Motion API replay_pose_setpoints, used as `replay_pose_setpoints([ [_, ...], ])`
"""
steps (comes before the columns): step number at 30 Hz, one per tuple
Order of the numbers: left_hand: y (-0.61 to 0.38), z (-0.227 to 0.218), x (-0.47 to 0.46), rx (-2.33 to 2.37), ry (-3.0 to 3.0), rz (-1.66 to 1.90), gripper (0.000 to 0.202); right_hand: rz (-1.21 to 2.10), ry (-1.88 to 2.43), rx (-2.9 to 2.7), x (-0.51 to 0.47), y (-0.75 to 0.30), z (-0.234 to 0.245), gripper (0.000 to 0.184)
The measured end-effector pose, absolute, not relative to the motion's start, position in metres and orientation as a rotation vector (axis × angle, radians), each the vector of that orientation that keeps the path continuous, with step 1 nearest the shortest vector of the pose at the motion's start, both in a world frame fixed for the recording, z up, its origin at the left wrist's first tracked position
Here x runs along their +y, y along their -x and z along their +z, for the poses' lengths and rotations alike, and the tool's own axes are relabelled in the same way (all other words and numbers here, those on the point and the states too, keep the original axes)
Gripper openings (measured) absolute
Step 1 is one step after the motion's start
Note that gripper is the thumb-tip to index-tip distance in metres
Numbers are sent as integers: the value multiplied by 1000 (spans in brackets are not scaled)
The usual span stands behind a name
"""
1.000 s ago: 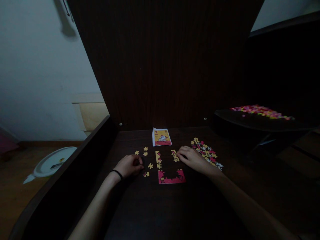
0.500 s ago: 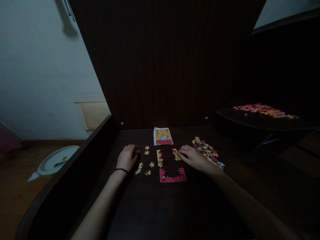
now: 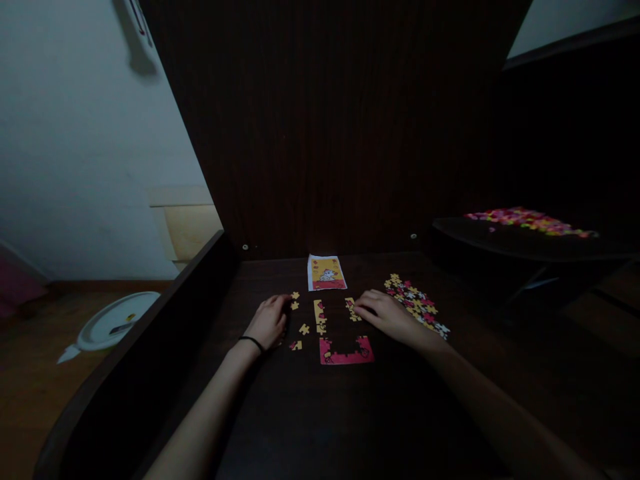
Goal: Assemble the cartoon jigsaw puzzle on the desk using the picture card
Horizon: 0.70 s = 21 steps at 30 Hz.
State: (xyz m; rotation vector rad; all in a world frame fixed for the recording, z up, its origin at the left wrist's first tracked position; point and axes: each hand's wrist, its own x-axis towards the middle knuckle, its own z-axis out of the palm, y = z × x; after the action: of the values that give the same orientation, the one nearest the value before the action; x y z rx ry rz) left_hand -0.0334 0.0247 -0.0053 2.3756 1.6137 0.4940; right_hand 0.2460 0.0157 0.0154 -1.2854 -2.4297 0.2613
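My left hand [image 3: 270, 320] lies low over the dark tabletop, fingers stretched forward and a fingertip at two yellow puzzle pieces [image 3: 295, 301]. What lies beneath its palm is hidden. My right hand [image 3: 384, 312] has its fingers closed at the edge of a short yellow puzzle section [image 3: 350, 306]. Left of that stands a joined yellow puzzle strip [image 3: 319, 316]. Nearer to me is a joined red puzzle border [image 3: 346, 358], open at its top. Between my left hand and the strip lie a loose yellow piece [image 3: 304, 329] and a red-and-yellow piece [image 3: 297, 345].
A printed picture card [image 3: 327, 273] lies at the back, against the dark panel. Beyond my right hand spreads a pile of puzzle pieces [image 3: 416, 301]. Colourful small bits [image 3: 530, 220] cover a raised surface at right. A raised side board [image 3: 150, 327] edges the table's left; a white lid [image 3: 117, 320] is below.
My left hand has shifted right and now covers the loose pieces that lay beside it; its fingertips have come to the two yellow pieces. My right hand has barely moved.
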Motion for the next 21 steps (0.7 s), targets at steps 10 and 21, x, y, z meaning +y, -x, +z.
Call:
replay_pose_setpoints([
  [10,38,5,26,1602,-2273,570,49,283,1281,-2421,17,-248,13,27],
  [21,61,15,32,1890,-1881,782,47,244,1285,-2441,17,-247,13,28],
])
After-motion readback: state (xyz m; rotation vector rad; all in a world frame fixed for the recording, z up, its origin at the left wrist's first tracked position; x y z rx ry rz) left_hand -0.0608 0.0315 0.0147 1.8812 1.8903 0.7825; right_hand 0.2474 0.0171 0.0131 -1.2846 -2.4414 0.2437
